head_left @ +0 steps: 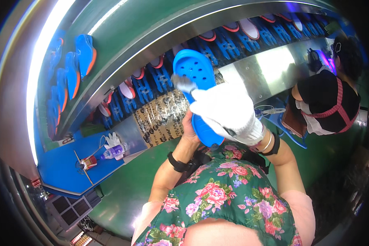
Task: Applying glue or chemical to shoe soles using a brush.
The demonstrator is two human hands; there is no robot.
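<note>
My bare left hand (pixel 188 126) is wrapped round the side of a blue shoe-shaped plastic piece (pixel 209 130) with several holes in its wider far end. In a white knitted glove, my right hand (pixel 230 107) is closed over the middle of that piece. A brush (pixel 184 84) sticks out from the gloved fingers, its blurred bristles over the left edge of the blue piece. The brush's handle is hidden by the glove.
Beyond my hands runs a line of blue racks (pixel 142 91) with shoe parts. Tape-covered cardboard (pixel 162 121) lies on its metal edge. At left, a blue table (pixel 63 164) holds a bottle (pixel 112 152), a glove and a small red pot. Another person (pixel 326 98) works at right.
</note>
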